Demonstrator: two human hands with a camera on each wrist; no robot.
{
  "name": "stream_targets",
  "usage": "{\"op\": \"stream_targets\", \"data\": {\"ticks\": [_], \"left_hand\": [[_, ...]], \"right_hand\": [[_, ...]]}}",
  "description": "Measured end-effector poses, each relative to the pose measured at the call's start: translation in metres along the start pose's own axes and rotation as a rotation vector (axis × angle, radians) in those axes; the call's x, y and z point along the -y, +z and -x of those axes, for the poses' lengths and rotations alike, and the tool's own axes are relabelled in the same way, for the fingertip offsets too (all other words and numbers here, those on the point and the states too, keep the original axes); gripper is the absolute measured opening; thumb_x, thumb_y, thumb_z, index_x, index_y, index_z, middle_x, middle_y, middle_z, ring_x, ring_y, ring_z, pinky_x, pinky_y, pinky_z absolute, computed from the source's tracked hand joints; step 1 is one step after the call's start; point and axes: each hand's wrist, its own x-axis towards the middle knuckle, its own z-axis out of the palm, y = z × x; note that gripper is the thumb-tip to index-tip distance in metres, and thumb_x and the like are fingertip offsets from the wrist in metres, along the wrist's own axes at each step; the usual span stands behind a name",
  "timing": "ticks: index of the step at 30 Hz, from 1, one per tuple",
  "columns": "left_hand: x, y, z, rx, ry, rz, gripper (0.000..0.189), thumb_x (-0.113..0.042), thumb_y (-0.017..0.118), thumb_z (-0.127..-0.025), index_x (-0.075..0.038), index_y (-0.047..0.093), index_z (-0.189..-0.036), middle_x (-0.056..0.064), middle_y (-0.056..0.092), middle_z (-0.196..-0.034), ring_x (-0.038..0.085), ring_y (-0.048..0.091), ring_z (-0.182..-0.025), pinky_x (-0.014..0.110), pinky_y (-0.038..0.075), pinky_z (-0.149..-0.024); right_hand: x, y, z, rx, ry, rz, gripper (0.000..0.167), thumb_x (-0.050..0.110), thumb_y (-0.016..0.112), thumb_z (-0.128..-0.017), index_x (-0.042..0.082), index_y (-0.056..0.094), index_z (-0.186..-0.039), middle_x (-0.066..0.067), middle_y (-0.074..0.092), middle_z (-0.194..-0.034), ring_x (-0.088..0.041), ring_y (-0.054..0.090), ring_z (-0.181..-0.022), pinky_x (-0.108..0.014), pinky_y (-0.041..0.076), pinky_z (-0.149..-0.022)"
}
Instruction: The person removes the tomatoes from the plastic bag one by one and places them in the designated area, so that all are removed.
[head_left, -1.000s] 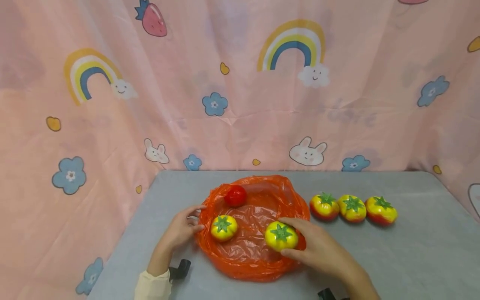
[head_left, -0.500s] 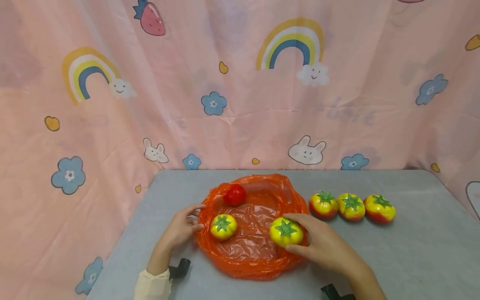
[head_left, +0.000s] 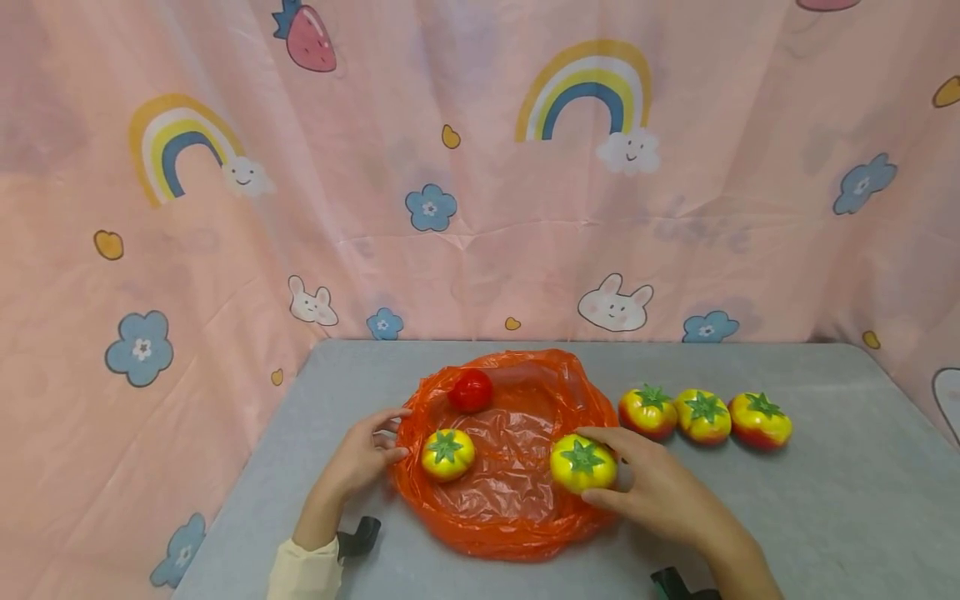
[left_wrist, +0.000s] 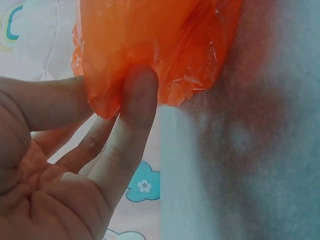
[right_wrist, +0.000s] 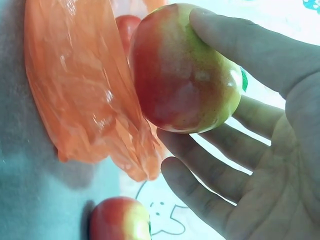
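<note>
An orange plastic bag [head_left: 517, 542] lies spread wide on the table, its rim rolled into a ring. My left hand [head_left: 362, 454] pinches its left rim; the left wrist view shows thumb and finger on the thin plastic [left_wrist: 125, 45]. In my right hand [head_left: 645, 479] is a yellow-and-red tomato [head_left: 583, 464] with a green star-shaped top, held over the bag's right side. The right wrist view shows the held tomato [right_wrist: 185, 75] between thumb and fingers, beside the bag's wall [right_wrist: 75, 95]. Inside the bag sit another yellow tomato [head_left: 447, 456] and a red round one [head_left: 472, 391].
To the right of the bag, a row of three yellow-and-red tomatoes [head_left: 703, 417] stands on the grey table [head_left: 817, 508]. A pink printed curtain [head_left: 480, 275] hangs behind the table's far edge. Black camera mounts [head_left: 360, 537] sit at the wrists.
My right hand has shifted slightly to the right with the tomato still held. The left hand stays at the bag's rim, and the other tomatoes have not moved.
</note>
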Motion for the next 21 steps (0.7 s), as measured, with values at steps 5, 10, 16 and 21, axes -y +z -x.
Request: {"op": "stream_targets", "data": {"ticks": [5, 10, 16, 21], "left_hand": [[0.0, 0.0, 0.0, 0.003, -0.007, -0.003, 0.054, 0.008, 0.07, -0.084, -0.016, 0.062, -0.131, 0.013, 0.062, -0.117, 0.017, 0.064, -0.081, 0.032, 0.061, -0.077], [0.001, 0.0, -0.001, -0.001, -0.011, -0.014, 0.054, 0.008, 0.07, -0.083, -0.017, 0.062, -0.131, 0.013, 0.062, -0.117, 0.018, 0.065, -0.082, 0.033, 0.061, -0.077], [0.001, 0.0, -0.001, -0.005, -0.007, -0.018, 0.055, 0.008, 0.07, -0.083, -0.016, 0.062, -0.131, 0.012, 0.062, -0.117, 0.017, 0.064, -0.081, 0.033, 0.061, -0.078], [0.0, -0.001, 0.0, 0.003, 0.005, -0.024, 0.055, 0.008, 0.071, -0.083, -0.016, 0.062, -0.131, 0.012, 0.062, -0.117, 0.017, 0.064, -0.082, 0.033, 0.06, -0.078]], "right_hand": [[-0.004, -0.006, 0.002, -0.004, -0.01, 0.026, 0.076, 0.051, 0.082, -0.075, 0.026, 0.053, -0.14, -0.004, 0.058, -0.14, -0.026, 0.059, -0.118, -0.057, 0.054, -0.093], [-0.009, -0.012, 0.003, -0.027, -0.021, 0.042, 0.075, 0.051, 0.082, -0.076, 0.025, 0.053, -0.141, -0.005, 0.058, -0.14, -0.027, 0.061, -0.116, -0.055, 0.055, -0.091], [-0.013, -0.016, 0.005, -0.045, -0.015, 0.075, 0.076, 0.053, 0.081, -0.076, 0.024, 0.054, -0.14, -0.009, 0.059, -0.14, -0.027, 0.06, -0.115, -0.056, 0.055, -0.09], [-0.015, -0.02, 0.007, -0.069, -0.007, 0.093, 0.078, 0.053, 0.081, -0.076, 0.023, 0.053, -0.142, -0.012, 0.057, -0.142, -0.03, 0.061, -0.114, -0.056, 0.055, -0.089]]}}
